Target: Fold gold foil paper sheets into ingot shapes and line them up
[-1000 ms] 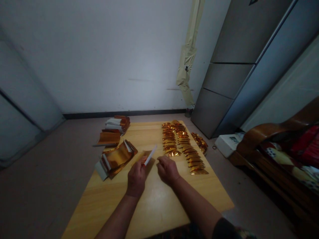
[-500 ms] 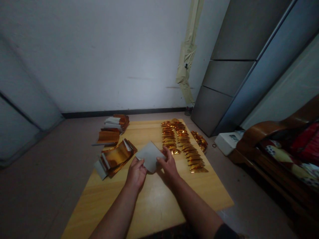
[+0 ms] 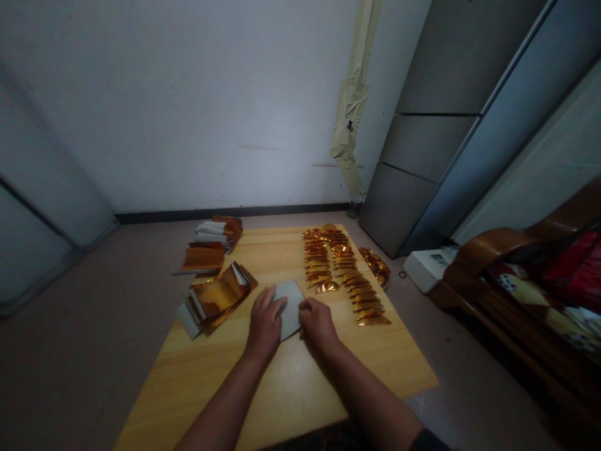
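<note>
A pale grey-white paper sheet (image 3: 290,305) lies near the middle of the wooden table (image 3: 300,401), turned cornerwise. My left hand (image 3: 267,321) rests on its left part, fingers stretched out and thumb apart. At the sheet's right edge, my right hand (image 3: 319,322) has its fingers closed in a pinch on the paper. Left of my hands is a loose stack of curled gold foil paper (image 3: 220,294) with grey-white backs. Rows of folded gold foil pieces (image 3: 366,294) overlap on the right side of the table; a single folded piece (image 3: 327,287) ends the inner row.
More curled foil paper (image 3: 205,258) sits at the table's back left corner. Beyond the right edge is a heap of gold pieces (image 3: 375,266). A grey refrigerator (image 3: 422,150), a white box (image 3: 428,269) and a wooden bench (image 3: 488,250) stand to the right.
The sheet has come down closer to me and turned slightly. My left hand went from pinching its corner to lying over it; my right hand moved lower along its right edge.
</note>
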The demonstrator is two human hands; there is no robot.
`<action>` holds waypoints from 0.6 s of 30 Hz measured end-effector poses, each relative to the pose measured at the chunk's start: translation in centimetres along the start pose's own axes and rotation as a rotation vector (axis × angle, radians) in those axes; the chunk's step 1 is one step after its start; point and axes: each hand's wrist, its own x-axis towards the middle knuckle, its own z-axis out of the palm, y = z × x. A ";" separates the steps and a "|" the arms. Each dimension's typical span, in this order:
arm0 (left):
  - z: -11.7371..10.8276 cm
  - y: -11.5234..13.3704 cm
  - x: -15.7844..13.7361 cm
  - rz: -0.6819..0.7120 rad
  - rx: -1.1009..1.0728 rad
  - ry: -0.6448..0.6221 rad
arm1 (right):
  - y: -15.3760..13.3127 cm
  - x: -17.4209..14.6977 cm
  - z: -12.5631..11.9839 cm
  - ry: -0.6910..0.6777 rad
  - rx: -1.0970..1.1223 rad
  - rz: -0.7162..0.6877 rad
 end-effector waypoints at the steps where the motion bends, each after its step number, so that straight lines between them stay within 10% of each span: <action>1: 0.1 -0.1 -0.2 0.046 0.026 -0.078 | -0.2 -0.1 -0.1 -0.017 -0.024 0.005; 11: -1.2 0.2 0.2 0.131 0.063 -0.371 | 0.2 -1.8 -4.0 -0.282 -0.392 -0.333; 18: -2.5 -0.4 1.0 0.088 -0.173 -0.382 | -0.6 -0.8 -4.7 -0.160 -0.561 -0.580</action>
